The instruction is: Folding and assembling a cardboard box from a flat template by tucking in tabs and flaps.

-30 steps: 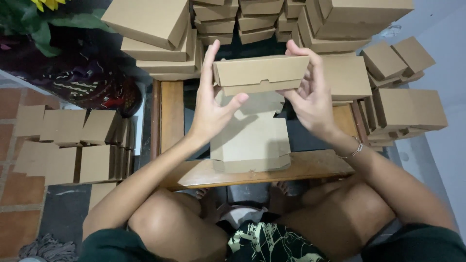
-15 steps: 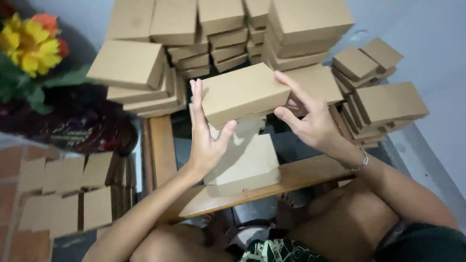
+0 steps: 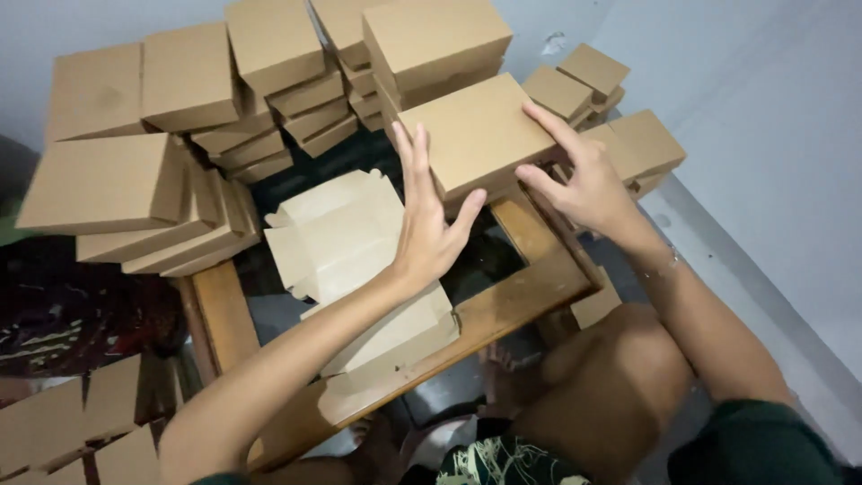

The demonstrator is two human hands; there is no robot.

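Observation:
I hold a closed brown cardboard box (image 3: 476, 130) between both hands, above the far right of a small wooden table (image 3: 530, 292). My left hand (image 3: 429, 220) presses flat against its left end, fingers pointing up. My right hand (image 3: 579, 175) grips its right end, fingers over the top. A stack of flat, unfolded box blanks (image 3: 350, 242) lies on the table under my left forearm.
Stacks of finished brown boxes stand at the back left (image 3: 135, 193), back middle (image 3: 287, 81), just behind the held box (image 3: 435, 40) and on the right (image 3: 620, 126). More flat blanks (image 3: 72, 422) lie on the floor at the lower left. A grey wall rises on the right.
Both hands have carried the box away from me and to the right, toward the stacks at the back. The view has swung to the right.

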